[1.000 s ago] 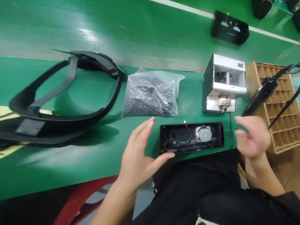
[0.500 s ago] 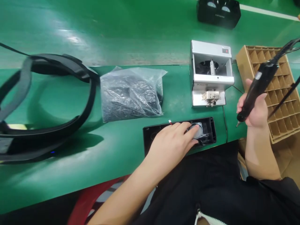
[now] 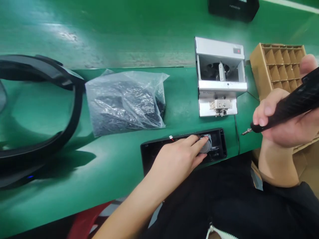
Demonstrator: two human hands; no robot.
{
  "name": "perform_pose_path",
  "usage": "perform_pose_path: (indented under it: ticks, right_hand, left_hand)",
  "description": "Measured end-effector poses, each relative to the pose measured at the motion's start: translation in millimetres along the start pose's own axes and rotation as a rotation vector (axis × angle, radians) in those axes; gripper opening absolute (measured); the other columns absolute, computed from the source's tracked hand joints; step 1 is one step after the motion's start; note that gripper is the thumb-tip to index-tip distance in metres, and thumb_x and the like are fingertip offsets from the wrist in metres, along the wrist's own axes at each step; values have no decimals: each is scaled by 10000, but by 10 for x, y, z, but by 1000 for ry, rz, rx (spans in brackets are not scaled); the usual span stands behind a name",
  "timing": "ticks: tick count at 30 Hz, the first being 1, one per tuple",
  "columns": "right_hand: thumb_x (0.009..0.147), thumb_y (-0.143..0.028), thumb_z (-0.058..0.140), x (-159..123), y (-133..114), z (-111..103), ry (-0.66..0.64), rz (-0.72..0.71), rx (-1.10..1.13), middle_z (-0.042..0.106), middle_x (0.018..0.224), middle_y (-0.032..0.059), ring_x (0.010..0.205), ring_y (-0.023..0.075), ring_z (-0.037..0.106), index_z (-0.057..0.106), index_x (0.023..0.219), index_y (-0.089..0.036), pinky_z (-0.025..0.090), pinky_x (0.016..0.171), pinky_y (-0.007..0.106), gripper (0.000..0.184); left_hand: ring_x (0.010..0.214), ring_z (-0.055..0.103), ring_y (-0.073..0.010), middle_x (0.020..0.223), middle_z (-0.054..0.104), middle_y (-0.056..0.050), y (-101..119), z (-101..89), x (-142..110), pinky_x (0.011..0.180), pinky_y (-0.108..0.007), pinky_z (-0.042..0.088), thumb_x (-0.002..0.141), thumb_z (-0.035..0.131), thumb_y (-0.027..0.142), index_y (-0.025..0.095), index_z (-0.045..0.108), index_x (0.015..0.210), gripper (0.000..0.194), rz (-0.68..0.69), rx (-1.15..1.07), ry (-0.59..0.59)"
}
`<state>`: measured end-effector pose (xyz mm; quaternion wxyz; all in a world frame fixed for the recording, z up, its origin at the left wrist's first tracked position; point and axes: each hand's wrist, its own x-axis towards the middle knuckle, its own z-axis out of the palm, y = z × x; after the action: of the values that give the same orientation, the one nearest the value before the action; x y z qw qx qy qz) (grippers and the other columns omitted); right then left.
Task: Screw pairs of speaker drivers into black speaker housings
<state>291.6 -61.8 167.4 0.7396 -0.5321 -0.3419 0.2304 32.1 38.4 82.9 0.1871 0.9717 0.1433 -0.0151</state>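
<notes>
My left hand (image 3: 178, 156) reaches into a long black plastic housing (image 3: 221, 141) near the table's front edge. Its fingers and thumb close on a round silver speaker (image 3: 206, 146) at the housing's right end, hiding part of it. A small white connector (image 3: 170, 137) on a red wire pokes over the back rim. In my right hand (image 3: 286, 122) is a black electric screwdriver (image 3: 289, 108), held raised and tilted, its tip pointing left and down. A threaded screw (image 3: 246, 132) shows at that tip, apart from the housing.
Behind the housing stands a silver screw feeder (image 3: 221, 84) with a cable. To its right is a cardboard box with dividers (image 3: 259, 69). A clear plastic bag (image 3: 127, 103) with dark contents and a black headband device (image 3: 77, 109) lie left. A black box (image 3: 233, 9) sits at the back.
My right hand has raised the screwdriver and swung it to a flatter tilt, closer to the camera. My left hand stays on the speaker. The view has shifted slightly.
</notes>
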Motion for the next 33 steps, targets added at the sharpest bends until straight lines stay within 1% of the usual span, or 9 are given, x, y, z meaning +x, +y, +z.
perform_pose_path:
  ticks: [2,6,10,12,15,17,21,26,33]
  right_hand:
    - [851,-887,678,63,-22,150,-7,-88,-3,725,737,-27,432,195,588,743,1275,-397,476,301,347,652]
    - [907,-816,685,148,-34,471,-83,-124,6,683,618,-64,419,189,587,745,1185,-384,570,389,352,517]
    - [956,-834,562,231,182,667,-88,-340,62,640,586,-63,346,149,507,760,1137,-333,462,304,294,568]
    - [955,-832,562,267,329,677,-140,-409,70,637,592,-62,341,145,497,755,1168,-320,440,292,284,587]
    - [955,-827,572,292,489,632,-237,-410,56,659,623,-56,369,155,520,731,1223,-338,464,310,289,580]
    - [965,-827,550,289,535,608,-262,-406,45,672,633,-50,371,156,517,733,1240,-343,468,316,294,586]
    - [951,-843,557,263,526,640,-238,-416,-4,668,611,-51,352,157,497,737,1295,-344,453,319,300,633]
    - [960,-832,565,250,488,714,-160,-340,1,623,588,-61,333,144,463,753,1298,-349,438,309,282,619]
    - [956,-827,579,235,458,683,-165,-383,36,633,618,-55,344,134,481,766,1365,-370,454,310,266,641]
  left_hand:
    - [928,819,-223,1180,824,-60,-13,8,9,660,-296,573,997,806,274,233,742,1431,441,-7,-14,-8]
    - [935,823,-229,1212,823,-68,-25,18,30,671,-292,589,991,816,286,245,748,1437,453,-17,-37,-12]
    - [914,822,-233,1176,830,-57,-17,-3,50,681,-301,597,990,832,323,250,754,1435,458,-26,-38,-40]
    - [910,822,-235,1164,832,-53,-11,-20,57,691,-308,605,993,833,333,251,758,1434,455,-27,-32,-56]
    - [920,825,-242,1165,830,-53,-3,-35,62,711,-327,624,1004,821,340,244,752,1445,457,-19,-40,-68]
    - [929,826,-247,1155,828,-47,4,-36,62,719,-344,637,1007,817,342,238,748,1450,460,-19,-53,-78]
    - [932,826,-253,1139,823,-41,17,-34,57,724,-360,649,999,826,339,232,746,1448,468,-22,-67,-90]
    - [901,820,-242,1100,816,-42,16,-32,57,696,-339,629,1015,804,326,226,735,1465,466,-22,-69,-82]
    - [927,819,-241,1134,820,-55,3,-20,62,728,-320,612,1019,806,360,231,714,1488,495,-30,-75,-79]
